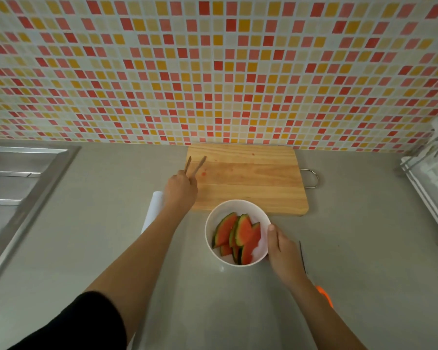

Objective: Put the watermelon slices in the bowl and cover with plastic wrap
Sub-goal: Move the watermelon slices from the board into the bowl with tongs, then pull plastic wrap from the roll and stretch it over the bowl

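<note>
Watermelon slices (238, 236) piled inside white bowl (238, 205). Right hand (283, 251) grips bowl's right rim, thumb on edge. Left hand (180, 190), beyond bowl to its left, pinches wooden tongs (200, 164) over cutting board (250, 178).

Home kitchen: mosaic-tile backsplash (213, 72), stainless-steel sink (15, 173), grey countertop (111, 203), wooden cutting board (250, 178), dish rack (433, 173).

No writing, label, brand mark or number can be read anywhere in the view: the white bowl (238, 206) is plain, the wooden cutting board (250, 178) carries no mark, and the tiled wall (213, 72) shows only coloured squares
</note>
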A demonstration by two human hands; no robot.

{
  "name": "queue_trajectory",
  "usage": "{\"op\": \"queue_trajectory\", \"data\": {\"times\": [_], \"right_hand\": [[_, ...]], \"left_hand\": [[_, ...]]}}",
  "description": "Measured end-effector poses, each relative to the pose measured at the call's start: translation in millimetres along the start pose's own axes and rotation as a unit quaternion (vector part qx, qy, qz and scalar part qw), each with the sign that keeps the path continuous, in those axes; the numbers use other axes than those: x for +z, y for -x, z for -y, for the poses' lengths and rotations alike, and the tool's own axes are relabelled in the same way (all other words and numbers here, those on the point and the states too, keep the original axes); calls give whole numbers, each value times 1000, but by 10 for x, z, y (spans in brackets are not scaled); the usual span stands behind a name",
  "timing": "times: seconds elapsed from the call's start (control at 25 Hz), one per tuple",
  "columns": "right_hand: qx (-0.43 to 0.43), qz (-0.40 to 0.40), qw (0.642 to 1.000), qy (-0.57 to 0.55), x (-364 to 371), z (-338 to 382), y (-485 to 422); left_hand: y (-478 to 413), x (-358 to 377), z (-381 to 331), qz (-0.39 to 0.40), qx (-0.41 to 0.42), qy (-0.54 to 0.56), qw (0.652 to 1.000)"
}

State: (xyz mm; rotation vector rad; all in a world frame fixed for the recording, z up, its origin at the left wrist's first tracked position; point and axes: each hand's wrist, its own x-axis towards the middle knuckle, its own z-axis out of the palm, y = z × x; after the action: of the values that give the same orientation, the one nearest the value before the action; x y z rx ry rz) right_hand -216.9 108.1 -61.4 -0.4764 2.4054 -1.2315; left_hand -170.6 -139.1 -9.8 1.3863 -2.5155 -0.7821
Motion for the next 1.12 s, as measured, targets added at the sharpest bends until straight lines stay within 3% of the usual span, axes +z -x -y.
{"op": "queue_trajectory", "data": {"times": [0.36,0.72,0.84,1.0,1.12], "right_hand": [[-4,-20,999,-32,8,-13,7],[8,-2,999,-32,-8,13,13],[21,9,1000,-17,-15,30,10],[11,-4,1000,-11,-22,91,110],[-8,-16,1000,0,-15,139,285]], "left_hand": [[-85,369,104,-30,35,-28,999],[-55,375,-29,-4,4,-67,998],[224,204,2,-48,27,21,998],[937,101,192,52,83,96,991],[1245,5,310,31,88,143,985]]}}
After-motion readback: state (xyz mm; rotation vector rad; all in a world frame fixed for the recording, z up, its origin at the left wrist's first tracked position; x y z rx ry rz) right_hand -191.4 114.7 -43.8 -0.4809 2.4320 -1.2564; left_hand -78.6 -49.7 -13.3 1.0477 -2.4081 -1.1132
